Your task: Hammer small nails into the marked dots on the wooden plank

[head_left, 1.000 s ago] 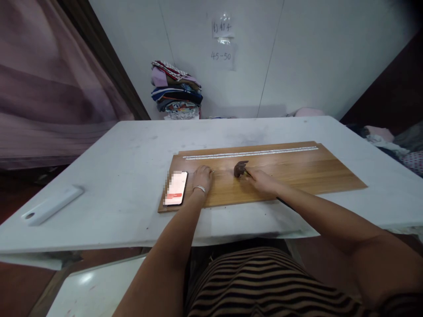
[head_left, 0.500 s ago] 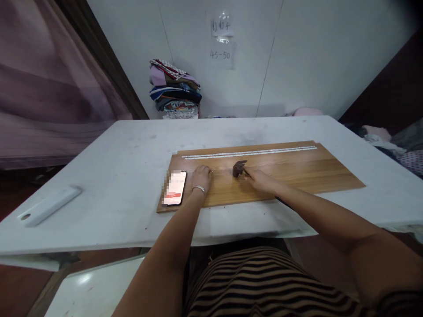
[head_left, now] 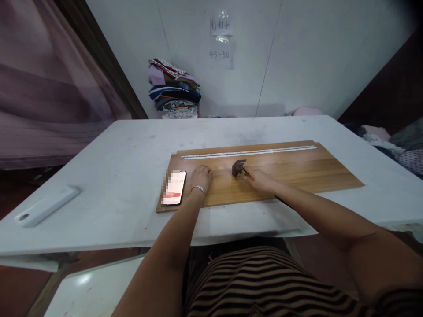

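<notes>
A wooden board (head_left: 291, 167) lies on the white table, and both my hands are over it. My right hand (head_left: 259, 179) is closed round the handle of a claw hammer (head_left: 238, 168), whose dark head is just above or on the board; I cannot tell which. To the left, my left hand (head_left: 201, 176) rests on the board with its fingers drawn together in a pinch. A tiny shiny nail (head_left: 212, 170) shows at its fingertips. Beside that hand, a phone (head_left: 175, 188) with a lit screen lies on the board's left end.
Two thin white strips (head_left: 247, 152) run along the board's far side. A white plastic piece with a hole (head_left: 48, 206) lies on the table's left part (head_left: 109, 176). Folded clothes (head_left: 175, 90) are stacked behind the table by the wall. More cloth (head_left: 390, 143) lies at the right.
Both hands, the hammer and the board keep their places. Only a very slight shift of the whole view shows.
</notes>
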`<move>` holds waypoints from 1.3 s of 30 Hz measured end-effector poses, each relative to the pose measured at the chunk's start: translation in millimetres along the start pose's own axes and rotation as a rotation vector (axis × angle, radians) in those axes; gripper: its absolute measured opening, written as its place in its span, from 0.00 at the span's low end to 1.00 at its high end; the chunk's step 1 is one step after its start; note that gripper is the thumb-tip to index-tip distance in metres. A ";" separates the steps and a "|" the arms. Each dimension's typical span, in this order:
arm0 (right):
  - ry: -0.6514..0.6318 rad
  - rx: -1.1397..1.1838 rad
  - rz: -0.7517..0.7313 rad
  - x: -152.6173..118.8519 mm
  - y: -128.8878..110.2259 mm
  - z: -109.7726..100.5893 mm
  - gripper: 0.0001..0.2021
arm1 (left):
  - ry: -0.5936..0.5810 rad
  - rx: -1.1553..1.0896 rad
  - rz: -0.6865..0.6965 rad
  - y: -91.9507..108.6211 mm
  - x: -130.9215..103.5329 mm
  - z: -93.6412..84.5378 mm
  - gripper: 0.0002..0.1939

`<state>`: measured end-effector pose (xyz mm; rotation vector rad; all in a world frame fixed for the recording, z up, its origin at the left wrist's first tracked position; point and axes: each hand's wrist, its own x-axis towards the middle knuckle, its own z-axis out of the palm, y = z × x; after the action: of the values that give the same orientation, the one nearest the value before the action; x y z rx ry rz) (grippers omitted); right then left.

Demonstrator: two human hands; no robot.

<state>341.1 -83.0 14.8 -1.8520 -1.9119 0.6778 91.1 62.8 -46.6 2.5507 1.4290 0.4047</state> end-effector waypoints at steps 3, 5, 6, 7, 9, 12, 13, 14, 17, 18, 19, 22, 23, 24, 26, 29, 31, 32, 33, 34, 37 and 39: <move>-0.004 0.001 0.011 -0.6 0.4 1.5 0.18 | -0.003 0.000 -0.008 0.8 0.1 -0.5 0.13; -0.012 -0.008 0.022 -0.8 0.1 0.7 0.19 | -0.005 -0.002 -0.008 0.4 0.2 0.1 0.13; -0.017 -0.014 0.028 -0.8 -0.2 -0.2 0.19 | -0.004 -0.004 -0.008 -0.1 0.3 0.6 0.13; -0.019 -0.017 0.033 -0.7 -0.6 -1.3 0.19 | -0.001 -0.007 -0.006 -0.6 0.3 1.0 0.13; -0.014 -0.012 0.040 -0.4 -1.6 -3.6 0.20 | 0.007 -0.010 0.000 -1.6 0.4 1.9 0.13; -0.002 -0.003 0.036 -0.1 -3.0 -5.7 0.20 | 0.004 -0.001 0.005 -2.1 0.5 2.3 0.13; -0.005 -0.005 0.033 -0.1 -3.1 -5.7 0.19 | 0.001 0.001 0.003 -1.9 0.5 2.3 0.13; -0.008 -0.010 0.032 -0.1 -2.9 -5.4 0.18 | 0.000 0.001 -0.001 -1.7 0.4 2.2 0.13; -0.012 -0.019 0.013 -0.2 -1.7 -3.1 0.17 | 0.009 -0.013 -0.005 -1.3 0.1 2.4 0.13; -0.012 -0.017 0.006 -0.3 -1.2 -2.2 0.17 | 0.013 -0.016 -0.004 -1.3 0.0 2.6 0.13; -0.012 -0.015 0.004 -0.3 -0.8 -1.4 0.18 | 0.017 -0.017 -0.004 -1.5 0.0 2.9 0.13; -0.020 -0.012 0.016 -0.2 0.1 -0.3 0.19 | 0.026 -0.012 -0.006 -2.4 0.1 3.9 0.12; -0.022 -0.014 0.020 -0.1 0.3 -0.4 0.18 | 0.025 -0.011 -0.007 -2.7 0.2 4.0 0.12; -0.023 -0.015 0.022 0.0 0.6 -0.9 0.18 | 0.023 -0.011 -0.007 -2.9 0.3 4.0 0.12; -0.018 -0.012 0.018 0.3 1.0 -2.2 0.18 | 0.014 -0.011 -0.008 -2.8 0.5 3.6 0.12; -0.002 -0.008 0.015 0.6 0.4 -4.3 0.19 | 0.010 -0.008 -0.012 -1.9 0.4 2.7 0.12; -0.011 -0.008 0.019 0.6 -0.7 -4.8 0.18 | 0.013 -0.007 -0.014 -1.2 0.2 2.3 0.12; -0.020 -0.009 0.021 0.5 -1.2 -4.7 0.17 | 0.015 -0.008 -0.014 -1.0 0.1 2.2 0.12; -0.026 -0.008 0.023 0.4 -1.6 -4.5 0.17 | 0.016 -0.009 -0.014 -0.9 0.0 2.1 0.13; -0.029 -0.007 0.023 0.2 -2.0 -4.1 0.17 | 0.016 -0.010 -0.012 -0.9 0.0 2.1 0.13; -0.024 -0.002 0.021 -0.4 -2.5 -3.0 0.17 | 0.016 -0.013 -0.004 -1.1 0.2 2.1 0.12; -0.028 -0.002 0.028 -0.7 -2.8 -3.1 0.16 | 0.017 -0.015 -0.010 -0.9 0.4 1.9 0.12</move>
<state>340.7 -83.5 19.0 -1.8828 -1.9082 0.7144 91.3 63.6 -48.7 2.5333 1.4388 0.4341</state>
